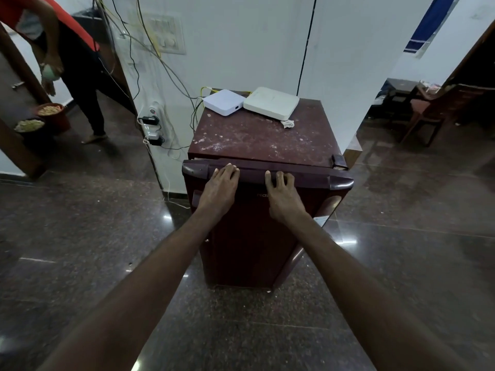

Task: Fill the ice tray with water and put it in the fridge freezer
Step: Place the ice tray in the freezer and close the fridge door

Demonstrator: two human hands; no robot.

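A small maroon fridge (257,137) stands against a white wall, seen from above and in front. Its door (241,236) faces me, and a thin gap shows at the top left between door and body. My left hand (221,188) lies flat on the door's top band (310,178), fingers stretched forward. My right hand (281,194) rests on the same band a little to the right, fingers spread and slightly bent, tips on the band. Neither hand holds anything. No ice tray is in view.
Two white boxes (223,101) (270,103) with cables sit on the fridge top. A power strip with plugs (151,127) hangs on the wall at left. Another person (77,65) stands at far left near two buckets (53,113). Chairs (428,116) stand at right. Glossy dark floor surrounds the fridge.
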